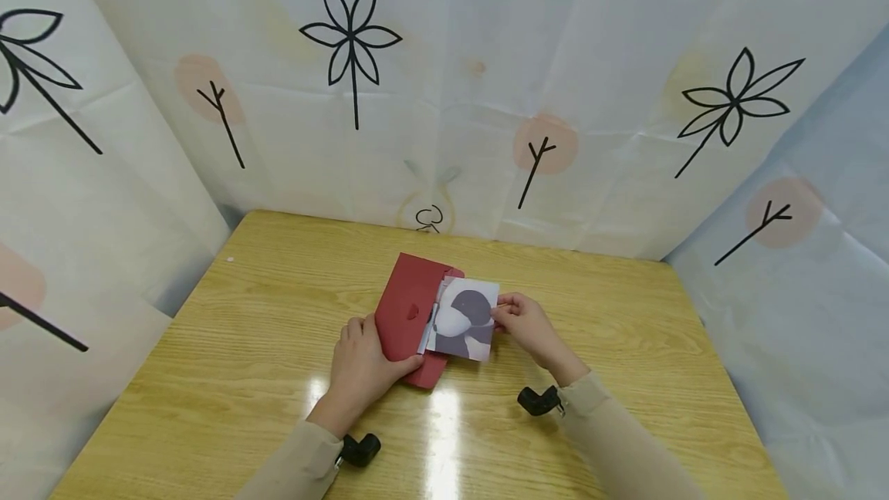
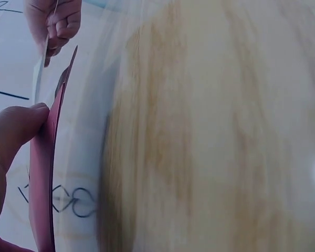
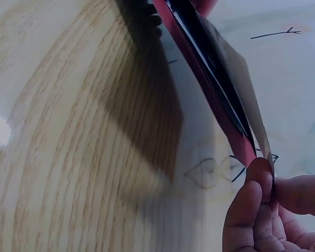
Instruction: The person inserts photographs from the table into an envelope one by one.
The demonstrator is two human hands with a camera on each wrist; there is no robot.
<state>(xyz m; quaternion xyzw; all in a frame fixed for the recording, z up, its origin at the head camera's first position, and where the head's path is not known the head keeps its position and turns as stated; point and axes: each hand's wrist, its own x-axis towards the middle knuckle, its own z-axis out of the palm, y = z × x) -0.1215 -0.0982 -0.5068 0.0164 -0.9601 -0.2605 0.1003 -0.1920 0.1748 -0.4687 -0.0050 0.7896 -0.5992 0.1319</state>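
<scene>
A red paper envelope (image 1: 403,295) is held above the wooden table by my left hand (image 1: 363,367). In the left wrist view the thumb lies against the face of the envelope (image 2: 43,173). A card (image 1: 467,320) printed in grey and white sticks out past the envelope's right side. My right hand (image 1: 531,328) pinches the card's right edge between thumb and fingers. Seen edge-on in the right wrist view, the card (image 3: 236,68) stands beside the opening of the envelope (image 3: 194,65), with dark and pale layers showing inside. Whether the card's inner edge is still inside is hard to tell.
The wood-grain table (image 1: 278,292) spreads around both hands. A white curtain (image 1: 444,99) printed with flowers and small trees stands behind it and along both sides. Black wrist-camera mounts (image 1: 361,450) hang at the sleeves, close above the tabletop.
</scene>
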